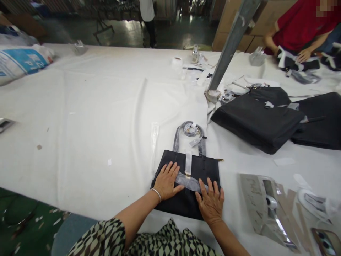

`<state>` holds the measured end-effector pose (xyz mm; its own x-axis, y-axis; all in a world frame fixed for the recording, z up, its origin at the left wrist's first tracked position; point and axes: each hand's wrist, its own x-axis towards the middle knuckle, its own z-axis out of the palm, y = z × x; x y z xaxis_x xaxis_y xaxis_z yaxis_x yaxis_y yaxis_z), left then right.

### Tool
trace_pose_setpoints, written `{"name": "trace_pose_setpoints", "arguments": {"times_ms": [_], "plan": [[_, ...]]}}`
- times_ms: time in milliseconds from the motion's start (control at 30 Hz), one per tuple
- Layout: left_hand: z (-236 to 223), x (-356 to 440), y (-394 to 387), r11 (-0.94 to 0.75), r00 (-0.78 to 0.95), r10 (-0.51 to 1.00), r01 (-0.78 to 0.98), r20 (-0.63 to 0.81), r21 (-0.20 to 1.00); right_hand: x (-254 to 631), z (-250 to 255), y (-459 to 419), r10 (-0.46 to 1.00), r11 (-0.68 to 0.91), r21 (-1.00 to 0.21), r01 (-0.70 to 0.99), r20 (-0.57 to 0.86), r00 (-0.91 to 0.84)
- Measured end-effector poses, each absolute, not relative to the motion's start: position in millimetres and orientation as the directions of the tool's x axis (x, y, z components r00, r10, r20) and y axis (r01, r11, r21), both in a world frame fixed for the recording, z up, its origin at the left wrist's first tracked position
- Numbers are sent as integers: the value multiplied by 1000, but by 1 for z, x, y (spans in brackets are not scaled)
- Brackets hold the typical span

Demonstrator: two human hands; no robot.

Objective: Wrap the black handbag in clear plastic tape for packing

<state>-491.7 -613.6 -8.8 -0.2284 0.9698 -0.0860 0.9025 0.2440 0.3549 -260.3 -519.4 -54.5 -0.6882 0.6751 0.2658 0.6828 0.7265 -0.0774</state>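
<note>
Table: a broad covering of white sheet (101,106), smooth but rippled by soft creases, with small paper scraps on the left.
Co-worker: a person in a red top (301,26) at the far right, both hands on dark and white pieces.
Pole: a grey, straight-edged post (234,44), slanting in view, its foot wrapped in pale material.
Bag group: at least 2 black bags (261,117) to the right, matte and boxy, overlapping.
Sack: crinkled white plastic with a blue print (26,61), at the far left.
Handbag: a black, near-rectangular bag (183,204) lying flat at the near edge, right of centre, below both hands; its 2 handles (176,140) (sheathed in cloudy film) point to the far side.
Device: a grey, wedge-like body (252,199) with a shiny strip, right of the handbag.
Left hand: palm down (167,180), fingers spread on the bag's left part, gripping nothing; a bracelet circles the wrist.
Right hand: laid flat (211,201) on the bag's right edge, fingers slightly parted, clutching nothing.
Phone: a rounded slab (326,243) in the near right corner.
Coil: a film-wrapped round loop (188,129) between the handles.
Clasp: gold-coloured metal (188,175) below a pale vertical strip (188,163).
</note>
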Motion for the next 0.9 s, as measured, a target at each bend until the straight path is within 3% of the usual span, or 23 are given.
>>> {"name": "trace_pose_setpoints", "arguments": {"times_ms": [133, 200, 600, 900], "plan": [[13, -496, -615, 332, -295, 943, 787, -155, 520, -260, -53, -520, 681, 723, -106, 682, 273, -680], [23, -497, -608, 417, -350, 908, 729, -228, 543, -260, -52, -520, 681, 724, -114, 681, 278, -678], [39, -490, -560, 473, -187, 790, 792, -584, 387, -259, -45, -521, 698, 713, -189, 675, 282, -658], [40, -472, -584, 488, -302, 770, 846, -562, 215, -257, -41, -522, 701, 714, -260, 651, 259, -665]]}}
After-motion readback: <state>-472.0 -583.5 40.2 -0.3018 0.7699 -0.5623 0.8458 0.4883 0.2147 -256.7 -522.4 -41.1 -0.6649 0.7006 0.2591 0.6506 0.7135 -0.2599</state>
